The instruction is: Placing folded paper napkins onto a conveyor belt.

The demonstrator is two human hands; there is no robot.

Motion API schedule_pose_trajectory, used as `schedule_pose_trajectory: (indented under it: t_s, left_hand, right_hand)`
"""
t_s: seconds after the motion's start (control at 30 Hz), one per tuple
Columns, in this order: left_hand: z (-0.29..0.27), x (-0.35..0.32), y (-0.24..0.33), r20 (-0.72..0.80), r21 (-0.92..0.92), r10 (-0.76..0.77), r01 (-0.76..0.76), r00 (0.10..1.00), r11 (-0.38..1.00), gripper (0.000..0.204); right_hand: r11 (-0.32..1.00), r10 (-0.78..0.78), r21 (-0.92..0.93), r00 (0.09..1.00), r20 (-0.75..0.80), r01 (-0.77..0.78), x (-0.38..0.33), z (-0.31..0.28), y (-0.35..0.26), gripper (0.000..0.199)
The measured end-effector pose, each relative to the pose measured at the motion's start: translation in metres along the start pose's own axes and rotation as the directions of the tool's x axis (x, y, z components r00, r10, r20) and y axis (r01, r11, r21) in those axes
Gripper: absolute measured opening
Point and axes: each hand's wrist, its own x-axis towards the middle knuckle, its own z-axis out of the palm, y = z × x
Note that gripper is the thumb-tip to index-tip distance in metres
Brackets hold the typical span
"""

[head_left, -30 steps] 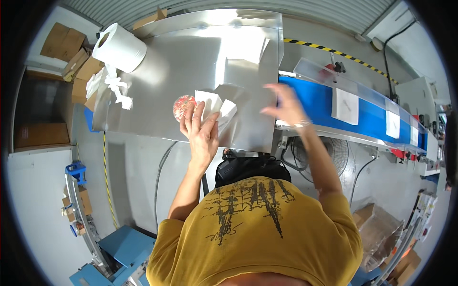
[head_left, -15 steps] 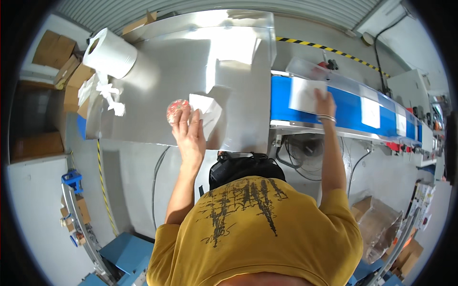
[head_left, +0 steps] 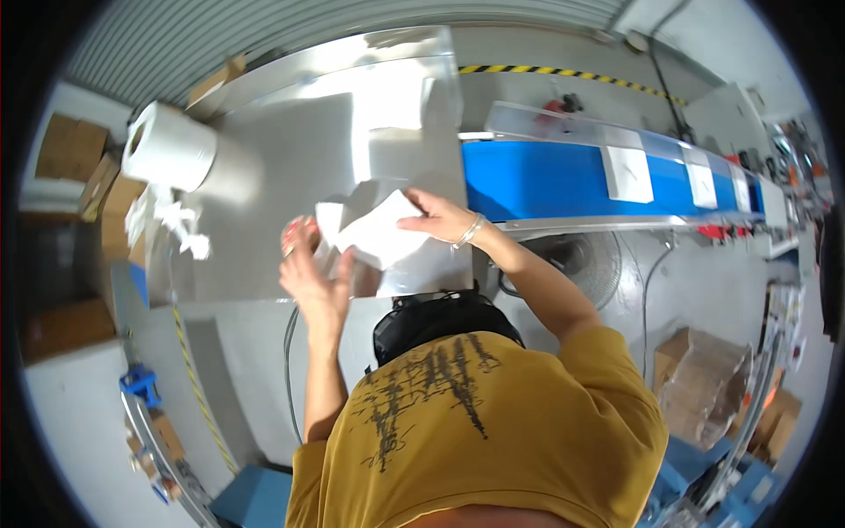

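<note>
Grey floor (head_left: pixel 264 378), ribbed grey wall (head_left: pixel 220 35)

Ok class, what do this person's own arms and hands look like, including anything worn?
Short mustard-yellow sleeves leave both forearms bare. The left hand and right hand are ungloved; a thin, pale bracelet circles the right wrist.

The broad silver metal tabletop (head_left: pixel 251 264) looks smooth and glossy; the white angular packet (head_left: pixel 377 232) looks papery, matt.
</note>
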Motion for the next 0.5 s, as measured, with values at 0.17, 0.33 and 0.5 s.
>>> schedule_pose_trajectory:
  t_s: [0.17,0.33,0.5]
  left_hand:
    - [0.0,0.009,0.003,-0.044,0.083,0.2,-0.196,0.979,0.977,0.03]
    - [0.011,0.014,0.031,0.064,0.024,0.31,-0.312,0.948,0.95,0.02]
    - [0.025,0.023,0.059,0.303,-0.38,0.262,-0.136,0.916,0.915,0.02]
  right_hand:
    - [0.973,0.157,-0.004,0.671,-0.725,-0.231,-0.071,-0.115,0.035,0.038]
    - [0.483,-0.13,-0.332,0.308,-0.942,-0.811,-0.123,-0.209,0.022,0.05]
    - [0.787,-0.372,-0.615,0.829,-0.416,0.044,-0.115,-0.149,-0.023,0.095]
